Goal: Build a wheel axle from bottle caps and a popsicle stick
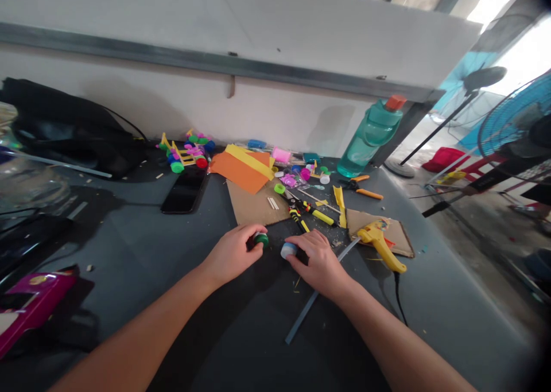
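Left hand [230, 255]: fingers [250, 236] curled closed around a green bottle cap [261, 240], which they partly hide; only its green side and a pale top rim show. Right hand [316, 261]: fingers [302, 244] bent over a pale blue-and-white bottle cap [288, 250], pinching it at its side, the part beneath them hidden. The two caps sit near each other, not touching, above a dark grey work table [129, 277]. Beside the right hand: a thin grey rod [318, 288], partly under the wrist, and a yellow hot glue gun [379, 244] lying on a torn cardboard piece [379, 228], its black cord [399, 297] trailing off the table. Ahead: a cardboard sheet [258, 205] under orange paper [239, 171] and a yellow strip [249, 161]; a yellow-handled cutting tool [312, 211], its blades hard to make out; orange-handled pliers [365, 190]; small loose colored pieces, too small to identify; a toy of colored caps and yellow sticks [185, 154]; a black phone [185, 191]; a teal water bottle [370, 139]; a black bag [64, 128]; and a magenta box [34, 306], cut off by the frame's blurred edge.
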A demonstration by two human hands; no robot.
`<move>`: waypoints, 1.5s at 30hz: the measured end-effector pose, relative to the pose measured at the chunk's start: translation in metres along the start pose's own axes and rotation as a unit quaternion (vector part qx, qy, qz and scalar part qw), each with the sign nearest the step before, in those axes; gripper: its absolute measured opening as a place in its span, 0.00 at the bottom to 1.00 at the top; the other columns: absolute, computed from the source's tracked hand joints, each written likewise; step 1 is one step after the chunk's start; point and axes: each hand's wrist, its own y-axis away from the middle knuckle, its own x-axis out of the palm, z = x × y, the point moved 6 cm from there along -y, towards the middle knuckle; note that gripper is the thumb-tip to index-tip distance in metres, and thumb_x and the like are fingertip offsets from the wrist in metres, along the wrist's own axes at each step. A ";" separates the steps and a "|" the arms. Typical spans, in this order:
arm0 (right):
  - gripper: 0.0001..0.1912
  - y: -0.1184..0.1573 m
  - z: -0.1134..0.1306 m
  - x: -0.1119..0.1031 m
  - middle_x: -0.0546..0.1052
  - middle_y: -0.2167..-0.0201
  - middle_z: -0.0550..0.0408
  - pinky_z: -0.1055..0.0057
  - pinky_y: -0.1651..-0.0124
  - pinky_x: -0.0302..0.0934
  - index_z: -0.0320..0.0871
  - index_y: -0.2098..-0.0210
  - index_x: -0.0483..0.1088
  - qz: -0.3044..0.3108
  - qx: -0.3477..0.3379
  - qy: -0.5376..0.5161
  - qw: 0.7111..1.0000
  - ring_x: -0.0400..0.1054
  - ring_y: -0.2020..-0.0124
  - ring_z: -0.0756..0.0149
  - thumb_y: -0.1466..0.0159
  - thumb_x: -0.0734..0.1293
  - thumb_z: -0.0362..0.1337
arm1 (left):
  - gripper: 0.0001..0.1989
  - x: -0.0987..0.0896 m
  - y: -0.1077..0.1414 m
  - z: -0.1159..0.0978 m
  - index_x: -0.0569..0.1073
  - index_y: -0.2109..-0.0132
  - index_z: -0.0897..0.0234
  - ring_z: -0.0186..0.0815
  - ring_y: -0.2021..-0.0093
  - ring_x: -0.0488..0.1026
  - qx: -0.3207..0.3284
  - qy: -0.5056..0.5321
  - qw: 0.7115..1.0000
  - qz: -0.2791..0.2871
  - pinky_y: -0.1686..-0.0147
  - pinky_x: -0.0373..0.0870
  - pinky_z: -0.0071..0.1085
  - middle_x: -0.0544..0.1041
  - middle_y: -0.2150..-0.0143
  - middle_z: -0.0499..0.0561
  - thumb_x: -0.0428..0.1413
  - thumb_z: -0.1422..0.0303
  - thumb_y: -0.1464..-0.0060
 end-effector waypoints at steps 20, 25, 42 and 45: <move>0.12 -0.001 0.000 0.000 0.77 0.63 0.51 0.55 0.46 0.56 0.45 0.56 0.70 -0.004 -0.009 -0.001 1.000 0.68 0.57 0.57 0.41 0.67 0.34 | 0.10 0.003 0.002 -0.005 0.71 0.54 0.59 0.37 0.63 0.70 0.056 -0.145 0.988 0.017 0.61 0.67 0.33 0.72 0.63 0.50 0.52 0.67 0.43; 0.12 0.000 0.000 -0.001 0.77 0.64 0.52 0.55 0.45 0.55 0.45 0.56 0.71 -0.005 -0.005 0.006 1.000 0.68 0.57 0.57 0.40 0.67 0.35 | 0.10 0.003 0.002 -0.004 0.70 0.57 0.60 0.40 0.59 0.70 0.063 -0.175 0.983 0.011 0.60 0.66 0.35 0.72 0.62 0.50 0.54 0.61 0.43; 0.13 -0.001 0.001 -0.009 0.74 0.68 0.54 0.53 0.43 0.50 0.47 0.58 0.71 -0.009 -0.012 0.111 0.994 0.66 0.60 0.57 0.43 0.71 0.39 | 0.12 0.009 0.005 -0.006 0.69 0.54 0.58 0.40 0.58 0.70 0.082 -0.160 0.983 0.043 0.59 0.68 0.36 0.70 0.58 0.51 0.54 0.61 0.43; 0.12 -0.001 0.000 -0.010 0.74 0.68 0.53 0.53 0.44 0.50 0.47 0.60 0.71 -0.017 -0.001 0.129 0.991 0.65 0.60 0.56 0.43 0.71 0.38 | 0.11 0.011 0.006 -0.007 0.70 0.55 0.58 0.39 0.59 0.70 0.088 -0.159 0.982 0.048 0.59 0.68 0.35 0.69 0.58 0.51 0.54 0.61 0.43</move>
